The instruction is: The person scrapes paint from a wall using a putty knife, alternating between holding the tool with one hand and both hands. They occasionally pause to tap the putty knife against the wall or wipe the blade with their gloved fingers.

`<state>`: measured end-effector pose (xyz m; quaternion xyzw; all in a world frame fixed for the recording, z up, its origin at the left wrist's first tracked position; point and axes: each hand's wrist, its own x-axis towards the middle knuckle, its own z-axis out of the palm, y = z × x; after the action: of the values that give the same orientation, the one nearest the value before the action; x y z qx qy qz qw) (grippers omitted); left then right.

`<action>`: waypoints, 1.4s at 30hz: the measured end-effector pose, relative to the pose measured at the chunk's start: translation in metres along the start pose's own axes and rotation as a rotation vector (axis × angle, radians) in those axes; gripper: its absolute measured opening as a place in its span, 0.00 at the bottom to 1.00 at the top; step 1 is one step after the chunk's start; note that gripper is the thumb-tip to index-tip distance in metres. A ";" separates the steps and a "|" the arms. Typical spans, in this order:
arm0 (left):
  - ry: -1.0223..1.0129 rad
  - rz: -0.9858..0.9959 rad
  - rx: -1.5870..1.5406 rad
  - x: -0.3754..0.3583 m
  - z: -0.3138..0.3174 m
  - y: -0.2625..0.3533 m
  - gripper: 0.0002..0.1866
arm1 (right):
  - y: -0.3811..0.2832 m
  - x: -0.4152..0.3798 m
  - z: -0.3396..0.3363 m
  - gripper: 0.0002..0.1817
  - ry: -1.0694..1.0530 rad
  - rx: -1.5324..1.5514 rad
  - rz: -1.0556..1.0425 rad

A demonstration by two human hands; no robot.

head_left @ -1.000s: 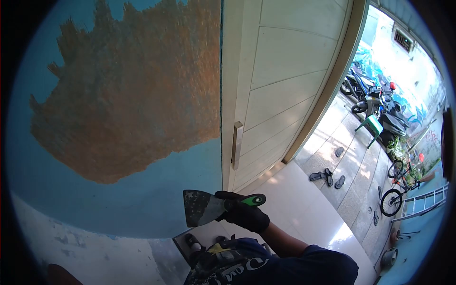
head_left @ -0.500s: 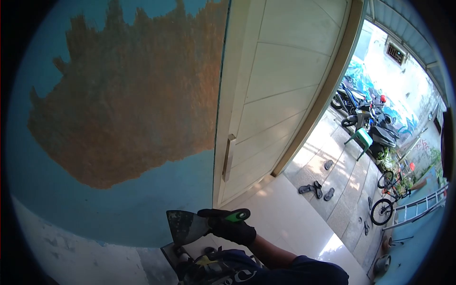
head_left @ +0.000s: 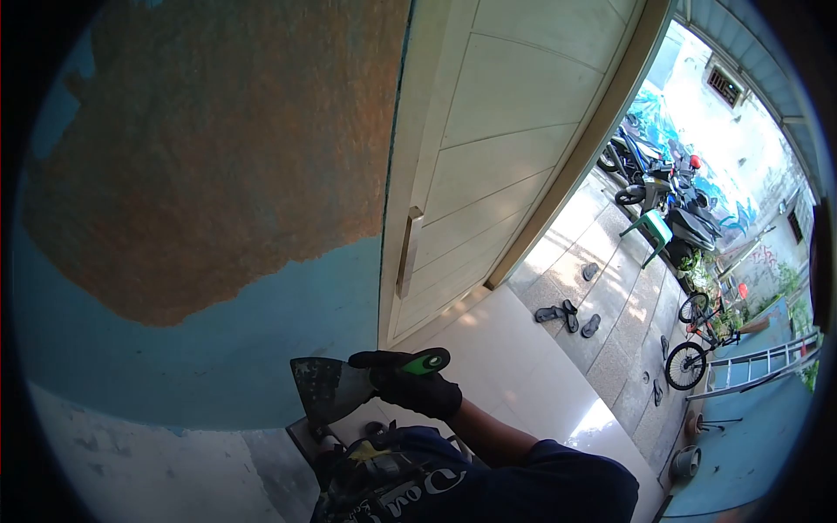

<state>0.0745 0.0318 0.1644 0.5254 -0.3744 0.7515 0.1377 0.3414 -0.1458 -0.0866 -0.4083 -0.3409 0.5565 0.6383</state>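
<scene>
My right hand (head_left: pixel 418 391), in a black glove, is closed around the green-and-black handle of a putty knife (head_left: pixel 330 389). The wide metal blade points left, its face dark with stains. Blade and glove show in front of the lower blue wall (head_left: pixel 218 366) and the pale floor, below a large rough brown patch (head_left: pixel 227 166) on that wall. My left hand is out of sight. The dark shirt (head_left: pixel 488 484) on my body fills the bottom of the view.
A cream door (head_left: pixel 514 131) with a metal handle (head_left: pixel 408 253) stands right of the patch. Past the light tiles (head_left: pixel 488 349) lie several sandals (head_left: pixel 569 315) on paving. Farther off are motorbikes (head_left: pixel 663 187), a green stool (head_left: pixel 649 231), a bicycle (head_left: pixel 689 362) and a ladder (head_left: pixel 754 366).
The view has shifted, so wall patch, door and yard sit lower left or higher in frame. The putty knife stays in my right hand, slightly higher and farther left.
</scene>
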 end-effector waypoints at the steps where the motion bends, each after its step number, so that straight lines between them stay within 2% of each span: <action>1: -0.004 -0.007 0.002 0.001 -0.002 0.001 0.13 | -0.003 0.002 0.003 0.33 -0.005 0.006 0.007; 5: 0.004 -0.034 -0.010 0.001 -0.006 -0.001 0.13 | -0.003 0.003 0.014 0.32 0.117 -0.032 -0.009; 7: 0.030 -0.003 0.003 -0.005 -0.002 -0.003 0.12 | 0.001 0.003 0.001 0.32 0.026 0.003 0.043; 9: 0.044 0.035 0.007 -0.009 0.000 -0.006 0.12 | -0.002 0.011 0.002 0.32 0.000 0.015 0.006; 11: 0.031 -0.005 -0.015 -0.008 -0.002 -0.005 0.11 | -0.007 0.009 0.013 0.33 0.043 0.092 0.010; 12: 0.026 -0.003 -0.037 -0.008 -0.002 -0.009 0.11 | 0.007 0.010 0.000 0.32 0.031 0.009 0.005; 13: 0.025 -0.046 -0.076 -0.006 -0.004 -0.014 0.11 | -0.017 0.009 0.014 0.32 0.049 0.010 0.093; 15: 0.020 -0.057 -0.081 -0.007 -0.006 -0.017 0.11 | -0.006 0.013 0.009 0.34 0.006 0.087 0.059; 19: -0.081 -0.001 0.032 0.031 -0.021 0.004 0.10 | -0.008 0.023 0.016 0.36 -0.120 0.094 0.027; 21: -0.152 -0.003 0.115 0.053 -0.030 0.025 0.09 | -0.019 0.025 0.041 0.37 0.052 0.066 -0.016; 22: -0.189 -0.003 0.159 0.065 -0.034 0.036 0.09 | -0.015 0.025 0.041 0.37 -0.003 0.081 0.010; 24: -0.259 0.014 0.251 0.092 -0.035 0.055 0.09 | -0.007 0.026 0.040 0.33 -0.099 0.153 -0.133; 25: -0.292 0.022 0.289 0.108 -0.026 0.067 0.09 | -0.011 0.032 0.053 0.33 -0.151 0.167 -0.114; 26: -0.324 0.029 0.329 0.089 -0.020 0.071 0.09 | -0.020 0.031 0.069 0.31 -0.092 0.126 -0.184; 27: -0.337 -0.360 0.678 0.060 -0.020 0.072 0.12 | -0.026 0.032 0.081 0.29 -0.033 0.087 -0.258; 29: -0.248 -1.127 1.349 -0.022 -0.032 0.068 0.22 | -0.022 0.035 0.087 0.26 -0.080 0.046 -0.279; 30: 0.056 -1.179 0.619 -0.079 -0.048 0.066 0.23 | -0.021 0.034 0.093 0.26 -0.048 0.003 -0.330; 31: 0.318 -1.414 0.325 -0.104 -0.031 0.069 0.29 | -0.019 0.036 0.101 0.26 -0.009 -0.041 -0.390; 32: 0.349 -1.551 0.183 -0.132 -0.028 0.079 0.37 | -0.020 0.037 0.107 0.24 -0.035 -0.054 -0.321; 33: 0.356 -1.683 0.095 -0.139 -0.024 0.085 0.36 | -0.011 0.039 0.109 0.24 -0.054 -0.054 -0.336; 34: 0.390 -1.680 0.006 -0.141 -0.018 0.096 0.29 | 0.002 0.040 0.111 0.23 0.022 -0.230 -0.432; 35: 0.394 -1.665 0.012 -0.136 -0.022 0.098 0.29 | 0.000 0.044 0.121 0.21 0.100 -0.409 -0.520; 36: 0.106 -1.628 0.236 -0.130 -0.029 0.103 0.25 | -0.012 0.041 0.129 0.24 0.093 -0.595 -0.550; 37: -0.180 -1.565 0.455 -0.124 -0.033 0.107 0.22 | -0.006 0.037 0.128 0.24 0.076 -0.599 -0.546; 38: -0.081 -1.445 0.393 -0.104 -0.027 0.094 0.16 | 0.004 0.033 0.124 0.26 0.051 -0.412 -0.449; 39: -0.071 -1.437 0.408 -0.099 -0.029 0.091 0.16 | 0.009 0.032 0.121 0.28 0.026 -0.227 -0.350; 40: -0.118 -1.576 0.475 -0.095 -0.032 0.091 0.13 | 0.006 0.035 0.117 0.28 0.009 -0.230 -0.350; 41: -0.165 -1.716 0.540 -0.092 -0.034 0.090 0.10 | -0.002 0.039 0.108 0.29 -0.169 -0.583 -0.529; 42: -0.157 -1.707 0.549 -0.091 -0.035 0.089 0.10 | -0.009 0.042 0.098 0.31 -0.350 -0.936 -0.708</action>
<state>0.0346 0.0126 0.0406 0.6890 0.3278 0.4185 0.4927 0.2640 -0.0907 -0.0366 -0.4099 -0.7639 0.1607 0.4719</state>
